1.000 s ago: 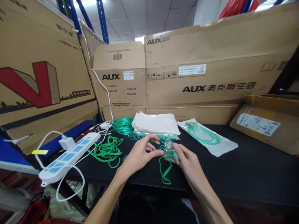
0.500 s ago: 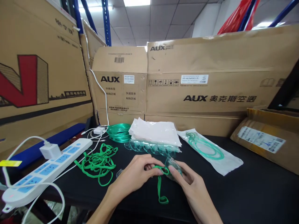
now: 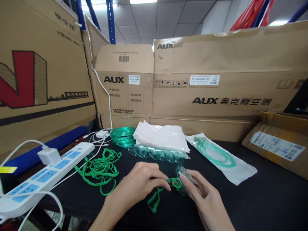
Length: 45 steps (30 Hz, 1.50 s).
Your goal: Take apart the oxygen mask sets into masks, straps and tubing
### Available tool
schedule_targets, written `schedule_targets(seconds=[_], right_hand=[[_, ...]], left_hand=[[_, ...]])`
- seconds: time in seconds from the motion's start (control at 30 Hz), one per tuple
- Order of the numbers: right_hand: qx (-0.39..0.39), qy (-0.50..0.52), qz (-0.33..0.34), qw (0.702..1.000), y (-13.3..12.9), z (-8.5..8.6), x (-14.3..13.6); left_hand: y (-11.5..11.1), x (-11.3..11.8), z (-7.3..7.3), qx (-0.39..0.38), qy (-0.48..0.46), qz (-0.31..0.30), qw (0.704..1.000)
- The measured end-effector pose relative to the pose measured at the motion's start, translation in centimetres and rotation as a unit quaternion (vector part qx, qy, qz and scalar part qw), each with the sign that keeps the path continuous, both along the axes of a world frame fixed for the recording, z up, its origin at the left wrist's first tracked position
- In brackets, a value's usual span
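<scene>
My left hand point(image 3: 141, 181) pinches a green elastic strap point(image 3: 154, 200), whose loose end hangs below the fingers. A loop of the strap runs across to a clear greenish plastic mask point(image 3: 183, 175), which my right hand point(image 3: 204, 194) grips between thumb and fingers. Behind the hands lies a row of similar clear masks point(image 3: 156, 153), in front of a stack of white packets point(image 3: 161, 136). To the left is a tangled pile of green strap point(image 3: 101, 168). Coiled green tubing point(image 3: 122, 136) sits behind that pile.
A white power strip point(image 3: 48, 176) with a plug and cables lies at the left. At the right are a bagged coil of tubing point(image 3: 216, 154) and an opened carton point(image 3: 276, 141). Large cardboard panels point(image 3: 207, 109) stand along the back of the black table.
Both hands have shifted slightly right with the strap and mask. The hanging strap end has swung left, and the view has moved a little.
</scene>
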State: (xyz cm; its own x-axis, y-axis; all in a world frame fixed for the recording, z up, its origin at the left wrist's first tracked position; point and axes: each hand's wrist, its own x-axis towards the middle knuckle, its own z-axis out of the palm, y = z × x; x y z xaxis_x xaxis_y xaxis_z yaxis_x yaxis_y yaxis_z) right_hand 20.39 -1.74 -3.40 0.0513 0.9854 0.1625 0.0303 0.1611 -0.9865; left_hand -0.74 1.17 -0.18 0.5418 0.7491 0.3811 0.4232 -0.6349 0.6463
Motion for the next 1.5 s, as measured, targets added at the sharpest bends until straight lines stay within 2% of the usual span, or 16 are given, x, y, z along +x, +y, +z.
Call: schedule_targets(seconds=[0.13,0.27,0.33,0.47,0.67,0.87,1.1,1.17,1.33,1.5], right_hand=[[-0.018,0.034,-0.006,0.999,-0.3,-0.2,0.0],[-0.012,0.08,-0.061,0.995,-0.1,-0.5,-0.1],[-0.01,0.064,-0.072,0.995,0.0,-0.5,-0.1],[0.0,-0.017,-0.038,0.999,0.0,-0.3,-0.2],[0.032,-0.036,-0.042,0.998,0.0,-0.5,-0.2],[0.042,-0.056,-0.048,0.996,-0.1,-0.6,-0.4],[0.038,0.026,-0.092,0.995,0.1,-1.2,0.0],[0.031,0.041,-0.089,0.995,0.2,-1.4,0.1],[0.034,-0.009,-0.036,0.999,0.2,-1.2,-0.1],[0.046,-0.015,0.003,0.999,0.0,-0.9,-0.2]], left_hand=[[0.5,-1.5,0.6,0.009,-0.007,0.05,0.999],[1.2,-2.5,0.7,0.02,0.024,0.117,0.993],[1.2,-2.4,0.7,0.029,0.037,0.137,0.989],[0.4,-0.8,0.4,0.064,0.026,0.112,0.991],[-0.7,1.8,-0.7,0.094,0.043,0.037,0.994],[-0.4,1.4,-0.9,0.088,0.022,0.051,0.995],[1.0,-0.4,-0.7,0.066,-0.018,0.145,0.987],[1.1,-0.5,-0.7,0.051,-0.039,0.155,0.986],[0.4,1.2,-0.9,0.008,-0.073,0.096,0.993],[-0.2,3.5,-2.3,-0.008,-0.046,0.059,0.997]])
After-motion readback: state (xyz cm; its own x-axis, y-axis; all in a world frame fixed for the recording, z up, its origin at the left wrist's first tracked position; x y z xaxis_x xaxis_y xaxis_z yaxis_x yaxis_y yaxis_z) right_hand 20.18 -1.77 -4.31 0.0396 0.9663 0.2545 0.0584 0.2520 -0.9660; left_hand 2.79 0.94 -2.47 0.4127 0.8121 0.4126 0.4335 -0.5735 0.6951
